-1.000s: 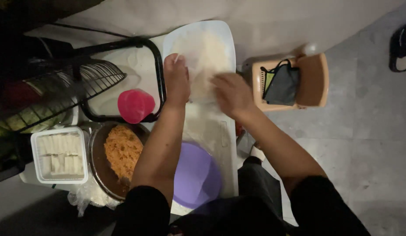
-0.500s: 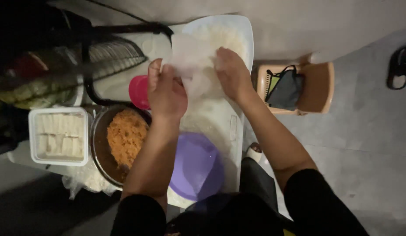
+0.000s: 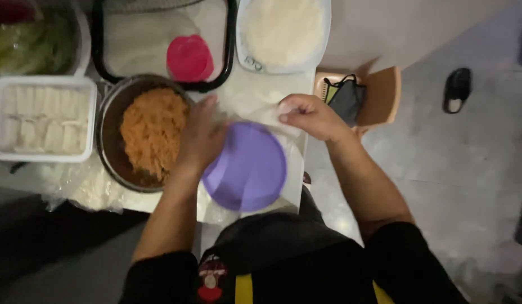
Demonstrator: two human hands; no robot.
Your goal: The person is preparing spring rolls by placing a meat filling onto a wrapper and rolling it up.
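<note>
Both hands, left hand (image 3: 202, 138) and right hand (image 3: 313, 116), each grip pinching shut on a thin translucent wrapper sheet (image 3: 255, 110), are laying it onto the purple plate (image 3: 247, 169); next comes flattening it smoothly.

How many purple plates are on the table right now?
1. The purple plate lies at the table's near edge, between the left hand and the right hand, right of the metal bowl; others could be hidden beneath.

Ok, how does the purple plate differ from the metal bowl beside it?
The purple plate is flat, plastic-looking and bare; the metal bowl is deeper, dark-rimmed and holds orange shredded filling. The plate sits under both hands, left hand and right hand, which hold a thin wrapper over it; the bowl lies beside them. Both are round.
</note>
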